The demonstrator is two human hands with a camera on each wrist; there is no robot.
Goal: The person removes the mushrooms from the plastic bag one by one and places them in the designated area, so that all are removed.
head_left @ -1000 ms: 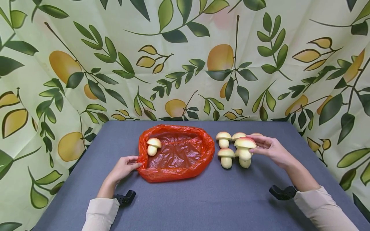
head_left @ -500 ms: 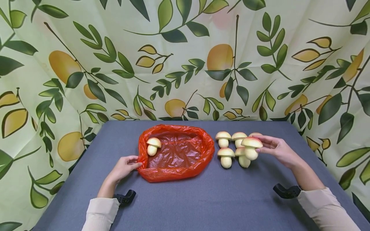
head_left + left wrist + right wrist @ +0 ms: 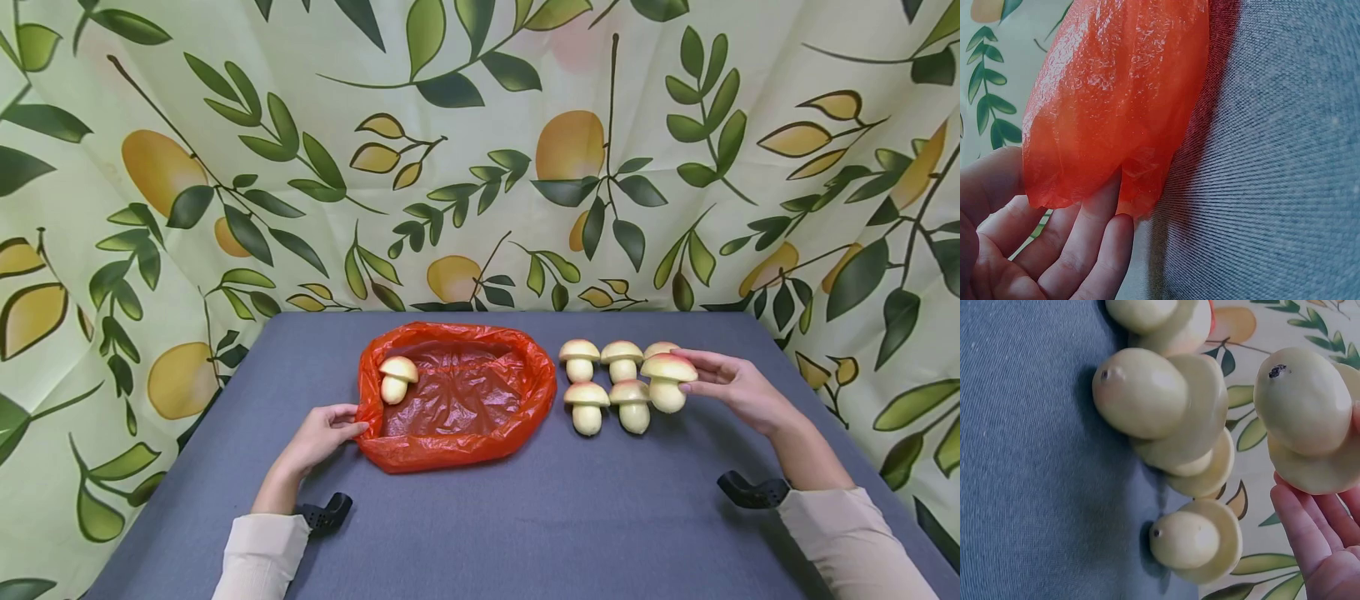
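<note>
A red plastic bag with a rolled rim lies open on the table; one toy mushroom rests inside at its left. My left hand pinches the bag's left edge between thumb and fingers, and the left wrist view shows the thin red film at the fingertips. My right hand holds another mushroom by its cap, raised beside the rows. In the right wrist view the held mushroom shows its stem end, apart from the mushrooms standing on the table.
Several pale mushrooms stand in two rows right of the bag, the back right one partly hidden by the held mushroom. A blue-grey cloth covers the table. A leaf-and-fruit patterned curtain hangs behind it.
My right hand has moved to the right with the held mushroom, away from in front of the front-row mushroom it was covering. The left hand and the bag stay in place.
</note>
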